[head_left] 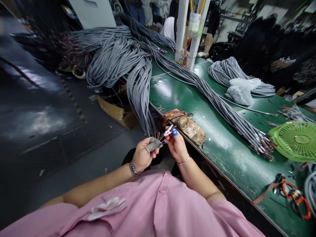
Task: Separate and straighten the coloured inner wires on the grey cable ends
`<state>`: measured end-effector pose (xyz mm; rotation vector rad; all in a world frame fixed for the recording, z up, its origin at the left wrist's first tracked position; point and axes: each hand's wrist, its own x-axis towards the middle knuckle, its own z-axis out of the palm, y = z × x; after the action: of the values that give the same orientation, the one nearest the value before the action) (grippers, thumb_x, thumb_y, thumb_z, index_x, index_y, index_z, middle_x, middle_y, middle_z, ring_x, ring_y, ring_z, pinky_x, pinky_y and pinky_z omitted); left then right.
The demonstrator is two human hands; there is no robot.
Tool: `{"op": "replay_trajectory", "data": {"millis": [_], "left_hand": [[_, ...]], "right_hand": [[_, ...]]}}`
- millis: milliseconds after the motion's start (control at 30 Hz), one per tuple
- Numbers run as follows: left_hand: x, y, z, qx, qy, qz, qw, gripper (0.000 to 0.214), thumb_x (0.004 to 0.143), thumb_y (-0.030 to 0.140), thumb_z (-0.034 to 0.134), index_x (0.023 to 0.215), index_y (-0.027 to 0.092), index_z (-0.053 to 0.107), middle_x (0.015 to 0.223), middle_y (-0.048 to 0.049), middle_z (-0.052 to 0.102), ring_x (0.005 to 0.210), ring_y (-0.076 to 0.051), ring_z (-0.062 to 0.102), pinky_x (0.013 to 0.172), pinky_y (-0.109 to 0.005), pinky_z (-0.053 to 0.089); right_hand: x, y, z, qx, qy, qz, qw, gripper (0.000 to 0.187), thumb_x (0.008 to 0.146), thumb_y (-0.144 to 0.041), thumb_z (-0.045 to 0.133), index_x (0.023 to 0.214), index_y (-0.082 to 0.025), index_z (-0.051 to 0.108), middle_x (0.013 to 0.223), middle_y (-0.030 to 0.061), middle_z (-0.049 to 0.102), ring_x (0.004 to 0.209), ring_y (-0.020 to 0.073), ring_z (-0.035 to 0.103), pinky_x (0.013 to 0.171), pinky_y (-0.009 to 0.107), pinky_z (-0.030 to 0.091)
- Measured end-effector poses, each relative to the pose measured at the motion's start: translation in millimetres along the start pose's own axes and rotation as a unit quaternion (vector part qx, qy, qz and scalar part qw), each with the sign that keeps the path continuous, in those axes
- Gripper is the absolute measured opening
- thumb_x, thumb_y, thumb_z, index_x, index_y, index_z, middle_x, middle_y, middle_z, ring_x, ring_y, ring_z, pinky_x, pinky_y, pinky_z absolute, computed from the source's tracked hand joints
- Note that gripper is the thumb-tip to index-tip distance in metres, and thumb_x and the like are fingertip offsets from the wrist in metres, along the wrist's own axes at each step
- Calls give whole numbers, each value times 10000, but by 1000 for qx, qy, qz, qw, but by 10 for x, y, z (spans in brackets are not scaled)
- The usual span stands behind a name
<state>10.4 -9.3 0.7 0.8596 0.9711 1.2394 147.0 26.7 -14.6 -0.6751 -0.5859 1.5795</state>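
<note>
My left hand (144, 154), with a grey cover on its thumb, is closed around the end of a grey cable. Several thin coloured wires (159, 135) fan out of its grip towards the right. My right hand (177, 146) is just beside it, fingers bent together on the wire ends, a blue cover (174, 132) on one fingertip. A pale pink clip-like piece (168, 130) is at the right fingertips; whether they grip it cannot be told. Behind both hands, a worn wooden block (189, 126) with red and black leads lies at the table edge.
Grey cable bundles (116, 59) hang over the left end of the green table (168, 93). Another long cable bundle (209, 95) crosses it. A green basket (296, 140) and orange-handled scissors (296, 197) are at right. A cardboard box (116, 112) stands below left.
</note>
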Motion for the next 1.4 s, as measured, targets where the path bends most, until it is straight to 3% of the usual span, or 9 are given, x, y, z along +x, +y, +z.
{"op": "replay_trajectory", "data": {"millis": [167, 367, 600, 767, 933, 1100, 1300, 1400], "left_hand": [[43, -16, 5, -1, 3, 12, 1000, 228, 708, 364, 700, 716, 143, 642, 497, 9, 577, 354, -47, 417, 347, -164, 268], [88, -78, -23, 10, 2, 27, 1000, 206, 730, 344, 685, 725, 145, 632, 519, 8, 587, 370, -54, 436, 354, -167, 281], [102, -97, -14, 33, 4, 17, 999, 204, 719, 336, 684, 696, 140, 627, 514, 9, 580, 371, -52, 429, 352, -164, 285], [85, -102, -30, 30, 5, 23, 999, 195, 732, 330, 674, 715, 140, 629, 511, 12, 576, 375, -54, 427, 351, -160, 283], [32, -76, -87, 48, 1, 44, 998, 184, 757, 327, 658, 725, 150, 623, 532, 14, 586, 385, -57, 434, 363, -169, 296], [35, -35, -118, 100, 23, 88, 991, 175, 778, 332, 637, 744, 161, 617, 550, 15, 592, 405, -71, 454, 387, -188, 334], [75, 11, -142, 139, 34, 113, 983, 157, 810, 314, 609, 758, 166, 609, 573, 19, 591, 410, -74, 471, 395, -194, 347], [84, 20, -145, 167, 22, 125, 978, 128, 825, 276, 588, 766, 164, 610, 587, 17, 597, 419, -71, 480, 402, -191, 355]], "right_hand": [[18, 91, -77, -113, 36, -86, 989, 448, 852, -589, 504, 796, -179, 676, 630, -3, 567, 573, 107, 460, 581, 232, 415], [80, 45, -29, 2, -16, 17, 1000, 417, 799, -570, 607, 906, -173, 674, 770, 20, 612, 597, 95, 466, 567, 219, 434], [92, 20, 44, 39, 17, 13, 999, 296, 817, -472, 643, 830, -177, 661, 698, -7, 567, 587, 89, 451, 561, 197, 445], [65, 49, -10, 57, -6, 31, 998, 413, 788, -554, 637, 930, -168, 680, 759, 11, 612, 599, 90, 484, 576, 209, 464], [42, -2, -22, 55, -10, 65, 996, 494, 781, -648, 569, 899, -179, 669, 776, 27, 632, 603, 102, 506, 556, 218, 466], [11, -63, 27, -10, -1, 22, 1000, 321, 800, -478, 649, 934, -186, 670, 745, 0, 599, 578, 85, 467, 548, 202, 455], [40, 65, -98, -110, 18, -64, 992, 448, 843, -588, 527, 820, -165, 672, 635, 9, 567, 580, 108, 486, 581, 237, 443], [90, 83, -135, -92, -5, -27, 995, 464, 810, -616, 558, 899, -177, 677, 711, 18, 593, 595, 104, 485, 576, 234, 449]]}}
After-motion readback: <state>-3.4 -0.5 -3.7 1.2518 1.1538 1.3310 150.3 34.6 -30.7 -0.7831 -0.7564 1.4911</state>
